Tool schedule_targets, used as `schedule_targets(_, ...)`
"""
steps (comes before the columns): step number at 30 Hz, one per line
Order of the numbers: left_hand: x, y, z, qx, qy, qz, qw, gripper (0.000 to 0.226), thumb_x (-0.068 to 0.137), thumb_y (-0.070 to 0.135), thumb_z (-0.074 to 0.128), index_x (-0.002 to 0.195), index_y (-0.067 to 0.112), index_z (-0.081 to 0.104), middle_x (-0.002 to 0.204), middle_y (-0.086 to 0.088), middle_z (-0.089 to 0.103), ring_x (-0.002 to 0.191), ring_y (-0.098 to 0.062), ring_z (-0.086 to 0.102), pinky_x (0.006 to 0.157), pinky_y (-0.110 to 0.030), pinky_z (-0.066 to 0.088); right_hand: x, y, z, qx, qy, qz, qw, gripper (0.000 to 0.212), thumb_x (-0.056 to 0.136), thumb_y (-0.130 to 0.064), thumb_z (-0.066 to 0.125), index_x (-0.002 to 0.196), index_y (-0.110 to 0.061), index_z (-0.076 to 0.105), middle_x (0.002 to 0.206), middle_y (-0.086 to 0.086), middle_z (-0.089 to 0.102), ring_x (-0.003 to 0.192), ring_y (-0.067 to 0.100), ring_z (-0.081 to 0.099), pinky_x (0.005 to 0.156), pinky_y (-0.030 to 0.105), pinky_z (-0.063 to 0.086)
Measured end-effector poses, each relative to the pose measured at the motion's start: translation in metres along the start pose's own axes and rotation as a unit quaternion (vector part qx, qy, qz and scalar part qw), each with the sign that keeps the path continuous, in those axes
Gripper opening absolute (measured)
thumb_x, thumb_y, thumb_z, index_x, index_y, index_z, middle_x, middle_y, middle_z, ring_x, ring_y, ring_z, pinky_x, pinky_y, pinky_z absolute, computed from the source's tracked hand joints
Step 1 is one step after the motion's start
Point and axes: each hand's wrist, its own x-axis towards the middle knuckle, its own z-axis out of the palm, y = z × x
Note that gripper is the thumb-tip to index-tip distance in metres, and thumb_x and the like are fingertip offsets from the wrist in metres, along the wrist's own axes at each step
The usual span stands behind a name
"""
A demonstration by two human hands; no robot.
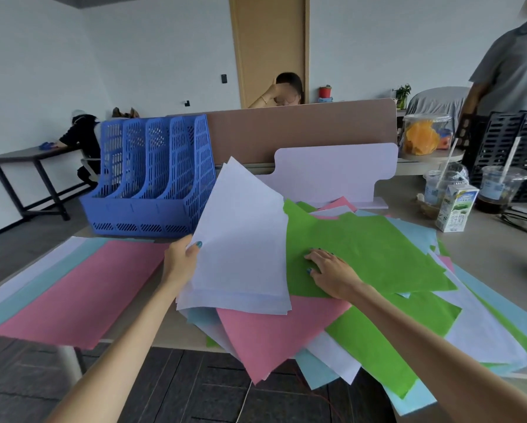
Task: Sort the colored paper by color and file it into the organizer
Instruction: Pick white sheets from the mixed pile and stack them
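Left fingers (194,247) pinch lavender sheets (240,239) edge; right fingers (313,256) rest flat on green paper (378,248).

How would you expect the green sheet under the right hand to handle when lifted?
Probably floppy: the pale sheets the left hand holds curve visibly. Likely light and slippery, so the green sheet may slide over the loose pile beneath.

Blue organizer (152,178) slots open above; lifted white sheets (240,239) just beside it; cups (497,187), milk carton (455,209) crowd right.

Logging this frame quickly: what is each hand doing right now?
Left hand: grips the lavender sheets.
Right hand: open, flat on the green sheet.
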Motion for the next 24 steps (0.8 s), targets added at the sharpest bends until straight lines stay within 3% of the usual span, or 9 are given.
schedule_targets(3,-0.001,-0.002,-0.008,-0.032,0.021,-0.004,0.999,0.021,0.096,0.010,0.050,0.110,0.004,0.065,0.105,-0.001,0.065,0.092,-0.018,0.056,0.080,-0.029,0.043,-0.002,-0.001,-0.004,-0.023,0.024,0.008,0.999,0.050,0.091,-0.011,0.044,0.140,-0.017,0.041,0.151,-0.002,0.036,0.141,0.014,0.027,0.118,0.033,0.008)
schedule_targets(7,-0.004,-0.004,-0.011,-0.076,0.029,-0.023,0.996,0.014,0.095,0.008,0.050,0.092,0.001,0.062,0.087,-0.002,0.062,0.074,-0.018,0.049,0.064,-0.026,0.036,-0.006,-0.002,-0.012,-0.063,0.065,0.031,0.995,0.050,0.078,-0.003,0.048,0.127,-0.012,0.052,0.136,0.002,0.053,0.128,0.016,0.045,0.117,0.032,0.015)
schedule_targets(9,-0.008,-0.003,-0.009,-0.104,0.032,-0.046,0.993,0.014,0.095,0.009,0.050,0.095,0.005,0.064,0.088,-0.001,0.063,0.076,-0.016,0.051,0.065,-0.026,0.039,-0.008,-0.004,-0.013,-0.052,0.080,0.002,0.995,0.046,0.085,-0.005,0.048,0.129,-0.013,0.052,0.140,0.001,0.049,0.130,0.015,0.043,0.115,0.031,0.019)
schedule_targets(12,-0.016,-0.003,0.000,-0.143,0.024,-0.089,0.985,0.019,0.096,0.010,0.050,0.107,0.014,0.065,0.099,0.002,0.067,0.089,-0.017,0.061,0.079,-0.032,0.049,-0.010,-0.012,-0.012,-0.030,0.059,-0.045,0.997,0.046,0.094,-0.018,0.049,0.139,-0.020,0.044,0.150,-0.003,0.037,0.138,0.015,0.034,0.115,0.031,0.019)
schedule_targets(16,-0.022,0.001,0.008,-0.159,-0.042,-0.125,0.978,0.020,0.093,0.006,0.052,0.101,0.021,0.064,0.094,0.008,0.067,0.085,-0.015,0.062,0.073,-0.029,0.048,-0.011,-0.018,-0.011,-0.004,-0.008,-0.030,0.999,0.047,0.094,-0.012,0.046,0.140,-0.019,0.045,0.148,-0.004,0.041,0.134,0.017,0.039,0.113,0.034,0.028)
schedule_targets(20,-0.013,0.000,0.002,-0.109,-0.113,-0.169,0.973,0.013,0.082,0.008,0.059,0.092,0.008,0.068,0.088,-0.006,0.071,0.078,-0.021,0.062,0.067,-0.028,0.041,-0.011,-0.017,-0.010,0.008,-0.012,-0.013,1.000,0.047,0.090,-0.008,0.045,0.136,-0.021,0.048,0.142,-0.006,0.046,0.122,0.018,0.048,0.095,0.030,0.043)
schedule_targets(24,0.004,0.002,0.002,-0.092,-0.127,-0.190,0.969,0.029,0.075,0.024,0.067,0.097,0.005,0.069,0.095,-0.011,0.073,0.084,-0.025,0.067,0.069,-0.029,0.044,-0.009,-0.015,-0.007,0.007,-0.007,-0.011,1.000,0.048,0.089,-0.010,0.044,0.135,-0.024,0.047,0.139,-0.006,0.045,0.111,0.019,0.053,0.078,0.024,0.042)
